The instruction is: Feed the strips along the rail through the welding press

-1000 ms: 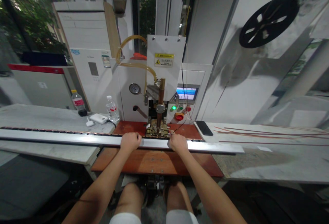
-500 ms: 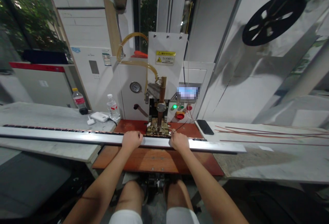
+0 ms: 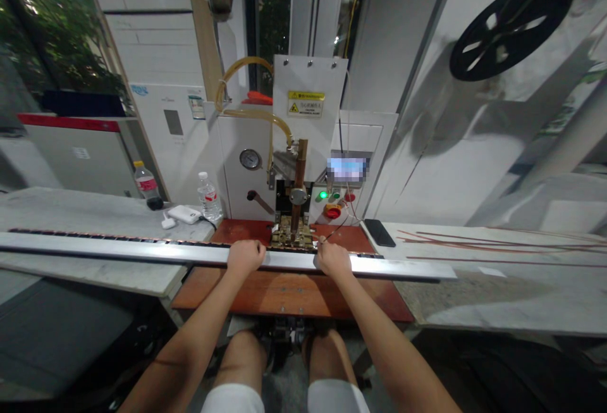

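A long silver metal bar lies across the front of a press-like machine, with a dark strip carrying coppery bits along its far edge. My left hand is closed over the bar just left of the machine's tooling. On the right side, my right hand grips the same bar, its fingertips at the far edge. A thin wire reaches down to those fingertips; whether they pinch it I cannot tell. Between my hands stands the brass-coloured fixture, under an upright copper-coloured rod.
A brown board juts out below the bar. On the left worktop stand a cola bottle, a water bottle and a white power bank. To the right lie a phone and several thin copper-coloured rods. A black reel hangs upper right.
The dark strip and both hands have shifted slightly to the right. My grip on the bar looks the same, and the machine's rod has not visibly moved.
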`<state>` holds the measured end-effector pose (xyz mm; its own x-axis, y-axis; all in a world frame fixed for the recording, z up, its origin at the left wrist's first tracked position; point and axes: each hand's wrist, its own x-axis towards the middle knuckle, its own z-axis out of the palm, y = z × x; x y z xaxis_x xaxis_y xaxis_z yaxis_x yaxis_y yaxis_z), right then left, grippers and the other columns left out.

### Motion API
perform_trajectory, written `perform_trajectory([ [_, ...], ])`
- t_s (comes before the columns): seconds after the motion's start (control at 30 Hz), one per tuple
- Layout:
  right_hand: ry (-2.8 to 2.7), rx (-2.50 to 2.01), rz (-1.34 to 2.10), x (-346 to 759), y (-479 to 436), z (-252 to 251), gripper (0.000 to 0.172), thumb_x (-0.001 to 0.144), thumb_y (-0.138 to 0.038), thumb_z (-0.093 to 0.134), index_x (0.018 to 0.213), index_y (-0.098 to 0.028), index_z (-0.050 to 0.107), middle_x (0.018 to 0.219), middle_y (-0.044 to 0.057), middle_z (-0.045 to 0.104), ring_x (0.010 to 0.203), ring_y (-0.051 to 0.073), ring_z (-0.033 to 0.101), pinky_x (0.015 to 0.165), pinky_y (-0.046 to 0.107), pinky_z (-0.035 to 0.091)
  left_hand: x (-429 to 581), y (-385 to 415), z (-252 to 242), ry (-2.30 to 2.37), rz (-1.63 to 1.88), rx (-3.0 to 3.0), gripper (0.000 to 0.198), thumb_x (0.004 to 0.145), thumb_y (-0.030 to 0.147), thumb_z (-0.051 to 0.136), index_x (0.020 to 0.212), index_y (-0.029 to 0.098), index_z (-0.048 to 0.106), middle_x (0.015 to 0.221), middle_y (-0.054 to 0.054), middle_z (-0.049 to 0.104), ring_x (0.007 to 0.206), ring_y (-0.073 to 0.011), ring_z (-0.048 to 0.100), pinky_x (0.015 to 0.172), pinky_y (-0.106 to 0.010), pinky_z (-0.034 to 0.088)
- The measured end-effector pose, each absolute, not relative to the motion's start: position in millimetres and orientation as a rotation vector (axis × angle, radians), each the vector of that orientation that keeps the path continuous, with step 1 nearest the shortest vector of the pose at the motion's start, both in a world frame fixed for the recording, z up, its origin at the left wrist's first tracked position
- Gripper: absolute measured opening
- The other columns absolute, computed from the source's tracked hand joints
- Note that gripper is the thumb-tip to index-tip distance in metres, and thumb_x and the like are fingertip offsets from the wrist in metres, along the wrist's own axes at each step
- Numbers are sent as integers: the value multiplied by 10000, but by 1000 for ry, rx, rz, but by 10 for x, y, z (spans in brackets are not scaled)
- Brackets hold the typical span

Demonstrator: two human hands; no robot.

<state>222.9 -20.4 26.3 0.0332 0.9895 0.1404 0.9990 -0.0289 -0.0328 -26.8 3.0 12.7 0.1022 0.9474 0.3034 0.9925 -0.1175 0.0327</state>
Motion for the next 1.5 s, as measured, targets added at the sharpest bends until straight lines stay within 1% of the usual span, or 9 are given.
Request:
perform_trajectory([
  [0.4, -2104, -2208, -102, 2237, -229, 305, 397, 932, -280, 189, 1142, -135, 494, 884, 155, 670, 870, 246, 649, 747, 335, 430, -237, 37, 128, -1982, -352, -2202, 494, 861, 374, 265, 825, 173, 714, 830, -128, 692, 803, -241, 632, 750, -338, 422],
  [0.6, -2107, -2164, -163, 2272, -206, 250, 376, 935, -290, 190, 1079, -155, 509, 836, 137, 672, 828, 259, 656, 725, 339, 432, -217, 35, 141, -1988, -350, -2212, 476, 861, 373, 284, 824, 169, 713, 831, -126, 694, 805, -230, 632, 746, -323, 422],
  [0.83, -2111, -2173, -139, 2301, -200, 252, 337, 934, -295, 207, 1077, -169, 485, 853, 132, 673, 835, 247, 652, 740, 342, 423, -191, 30, 156, -2038, -354, -2224, 470, 859, 381, 294, 843, 179, 718, 852, -131, 697, 839, -233, 634, 767, -326, 426],
  [1.07, -2110, -2182, -153, 2311, -197, 263, 342, 939, -308, 198, 1044, -163, 489, 865, 135, 666, 847, 246, 649, 728, 334, 421, -170, 46, 148, -2010, -344, -2214, 473, 852, 370, 287, 834, 180, 719, 830, -129, 697, 809, -238, 638, 754, -337, 432],
  [1.3, -2144, -2196, -96, 2339, -188, 294, 357, 938, -305, 197, 1119, -171, 473, 926, 139, 663, 904, 252, 637, 762, 348, 418, -137, 57, 153, -2035, -328, -2230, 476, 855, 370, 290, 858, 172, 723, 857, -136, 696, 843, -253, 639, 774, -348, 440],
  [1.5, -2153, -2217, -38, 2335, -162, 322, 352, 933, -298, 202, 1117, -172, 475, 960, 141, 658, 927, 249, 629, 768, 349, 417, -131, 83, 189, -2092, -286, -2254, 503, 862, 398, 277, 897, 163, 720, 898, -142, 696, 883, -249, 636, 787, -340, 445],
])
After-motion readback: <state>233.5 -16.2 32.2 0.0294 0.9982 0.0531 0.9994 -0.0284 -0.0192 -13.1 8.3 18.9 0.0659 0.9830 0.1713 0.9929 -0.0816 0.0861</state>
